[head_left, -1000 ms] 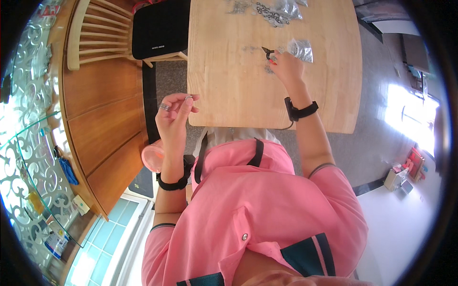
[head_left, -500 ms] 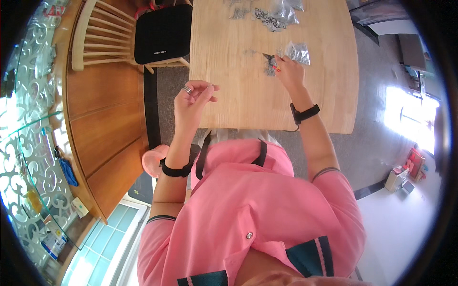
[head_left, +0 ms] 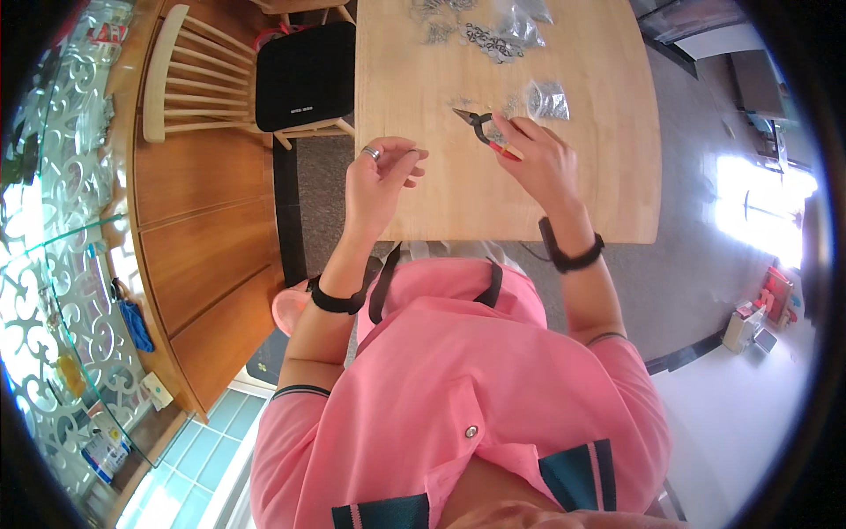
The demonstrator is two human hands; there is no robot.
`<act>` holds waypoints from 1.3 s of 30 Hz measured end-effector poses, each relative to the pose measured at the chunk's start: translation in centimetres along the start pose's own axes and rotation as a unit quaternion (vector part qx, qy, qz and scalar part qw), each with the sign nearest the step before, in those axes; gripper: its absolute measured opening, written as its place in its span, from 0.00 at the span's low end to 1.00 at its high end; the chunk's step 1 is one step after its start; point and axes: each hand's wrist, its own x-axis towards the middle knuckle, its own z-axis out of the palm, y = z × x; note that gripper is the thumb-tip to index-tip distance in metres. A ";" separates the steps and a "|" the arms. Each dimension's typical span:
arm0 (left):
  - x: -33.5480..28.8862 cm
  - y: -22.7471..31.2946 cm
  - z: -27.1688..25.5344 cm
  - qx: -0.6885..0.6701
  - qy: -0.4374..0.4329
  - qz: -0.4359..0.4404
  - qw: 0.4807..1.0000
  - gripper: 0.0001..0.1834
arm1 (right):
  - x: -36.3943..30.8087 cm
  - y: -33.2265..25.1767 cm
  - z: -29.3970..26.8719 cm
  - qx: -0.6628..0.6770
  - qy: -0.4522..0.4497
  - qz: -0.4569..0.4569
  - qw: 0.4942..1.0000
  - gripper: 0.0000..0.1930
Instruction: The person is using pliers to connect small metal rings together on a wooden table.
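My right hand [head_left: 542, 163] is closed on a pair of pliers [head_left: 483, 128] with dark jaws and red-and-yellow handles. The jaws point left, over the wooden table [head_left: 414, 97]. Above the table's near left part, my left hand [head_left: 385, 172] pinches thumb and forefinger together. What sits between those fingertips is too small to make out. Small metal pieces [head_left: 513, 104] lie just beyond the pliers, next to a clear plastic bag [head_left: 548, 100].
Dark chain links [head_left: 493, 42] and more plastic bags [head_left: 522, 22] lie at the table's far side, beside scattered small metal parts [head_left: 441, 11]. A chair with a black seat [head_left: 305, 75] stands left of the table, by a wooden cabinet [head_left: 203, 185].
The right hand has lifted the pliers from the pile of small parts and brought them nearer, jaws swinging left. The left hand has shifted a little right, still pinched.
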 end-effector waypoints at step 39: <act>-1.9 10.6 0.9 -0.012 -0.043 0.244 0.969 0.10 | -0.9 -10.1 -11.7 -0.059 0.252 -0.088 0.962 0.27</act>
